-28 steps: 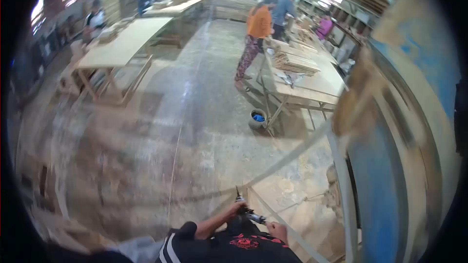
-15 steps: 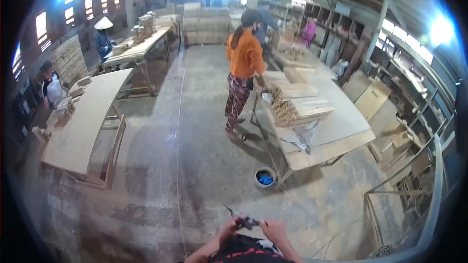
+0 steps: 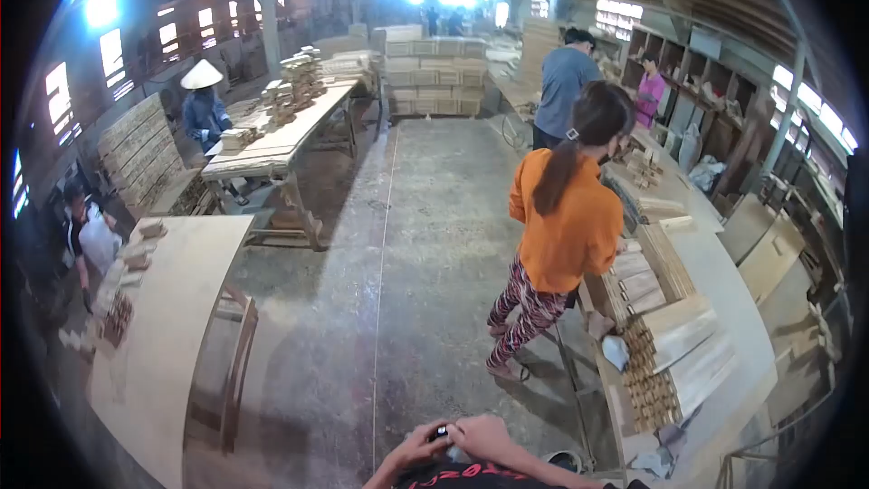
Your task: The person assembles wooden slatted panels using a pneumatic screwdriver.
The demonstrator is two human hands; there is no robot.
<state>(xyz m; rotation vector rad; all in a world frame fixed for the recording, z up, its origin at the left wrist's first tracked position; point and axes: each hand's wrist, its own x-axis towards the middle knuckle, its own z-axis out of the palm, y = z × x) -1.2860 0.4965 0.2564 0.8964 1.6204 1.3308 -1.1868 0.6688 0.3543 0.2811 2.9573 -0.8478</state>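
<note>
Close together at the bottom centre, in front of a dark shirt with red lettering, are my two hands. The fingers of my left hand (image 3: 419, 445) are bent around a small dark object (image 3: 442, 431) with a bright spot on it. My right hand (image 3: 482, 439) is closed beside it, its fingertips against the same object. What else the fingers cover is hidden.
A person in orange (image 3: 566, 217) stands at the right table (image 3: 724, 290), which bears stacked wood strips (image 3: 652, 380). A bucket (image 3: 565, 461) is on the floor. Left are a pale table (image 3: 172, 326) and a seated person in a conical hat (image 3: 205, 109).
The view has moved forward, bringing the tables and the person in orange closer. The grey cloth-like item between my hands no longer shows; a small dark object does. My hands are nearer together.
</note>
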